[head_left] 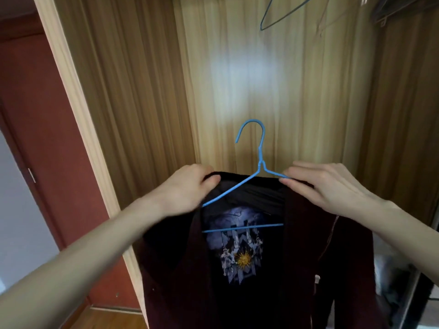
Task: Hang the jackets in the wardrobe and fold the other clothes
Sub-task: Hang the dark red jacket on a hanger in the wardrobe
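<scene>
Two hands, jacket (297, 252) hanging lengthwise, hanger (251, 184) hook upward

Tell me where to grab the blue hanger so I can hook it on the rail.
Grip the hanger at its twisted neck, just below the hook, coming from your side with the right hand. The neck stands bare above the jacket collar, and the hook opens left, so holding there probably leaves it free to catch.

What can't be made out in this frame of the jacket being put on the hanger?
- Wardrobe rail: head view, cut off by the top edge; only the lower part of a spare hanger shows.
- Blue hanger: its right arm is hidden under the jacket and right hand.
- Jacket hem: cut off by the bottom edge.
</scene>
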